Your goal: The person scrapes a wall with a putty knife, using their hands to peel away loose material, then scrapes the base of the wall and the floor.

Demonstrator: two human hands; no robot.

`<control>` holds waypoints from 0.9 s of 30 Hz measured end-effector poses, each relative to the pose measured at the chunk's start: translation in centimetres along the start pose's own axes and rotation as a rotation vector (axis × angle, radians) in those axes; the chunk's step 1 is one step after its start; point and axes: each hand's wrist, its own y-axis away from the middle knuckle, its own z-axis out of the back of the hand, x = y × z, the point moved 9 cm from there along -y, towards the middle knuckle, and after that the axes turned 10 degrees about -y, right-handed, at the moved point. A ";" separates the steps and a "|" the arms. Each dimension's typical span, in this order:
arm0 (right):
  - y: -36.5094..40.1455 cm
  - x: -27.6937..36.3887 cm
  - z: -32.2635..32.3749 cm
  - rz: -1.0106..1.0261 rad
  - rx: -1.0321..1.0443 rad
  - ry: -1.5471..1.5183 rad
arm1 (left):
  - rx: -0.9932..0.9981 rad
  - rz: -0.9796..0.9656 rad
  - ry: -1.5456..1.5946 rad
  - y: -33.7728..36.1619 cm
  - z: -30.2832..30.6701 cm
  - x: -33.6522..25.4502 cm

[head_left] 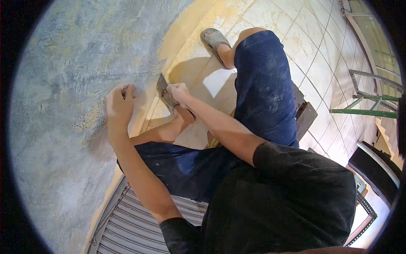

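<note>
My left hand (119, 106) is at the mottled blue-grey wall (55, 97), its fingers curled in; what they may hold is hidden. To its right, my right hand (178, 93) is closed around a scraper (162, 85) with a flat, dark blade. The blade points up and left, close to the wall's lower edge and just above my sandalled left foot. Yellowish smears and rough patches mark the wall surface.
Cream floor tiles (313, 59) carry yellowish dust. My other foot wears a grey sandal (215, 40). A wooden block (306, 120) is beside my thigh. A green metal frame (363, 112) stands at right, and a ribbed metal shutter (135, 224) lies below my left arm.
</note>
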 end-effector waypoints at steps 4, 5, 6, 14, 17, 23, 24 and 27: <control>-0.1 -1.0 0.6 0.007 0.013 0.036 | 0.059 0.029 0.032 0.5 -0.5 0.2; -0.1 -0.9 0.0 0.013 0.017 0.040 | 0.039 0.006 0.040 0.2 -0.2 0.1; 0.6 -0.6 -0.3 0.093 -0.011 0.059 | 0.038 0.008 0.042 0.3 -0.4 0.3; 0.0 -1.2 -0.1 0.107 0.021 0.046 | 0.019 -0.019 0.045 0.4 0.1 -0.2; 0.0 1.0 0.3 0.147 -0.025 0.042 | 0.001 -0.028 0.055 0.0 -0.7 0.7; 0.8 -0.2 0.1 0.041 0.010 0.019 | 0.049 0.027 0.111 0.4 -0.3 0.3; 1.2 0.1 0.1 0.119 -0.016 0.051 | 0.048 0.028 0.113 0.5 -0.4 0.1; -0.7 -0.5 0.3 -0.032 0.052 -0.036 | 0.025 0.011 0.023 0.2 -0.1 0.1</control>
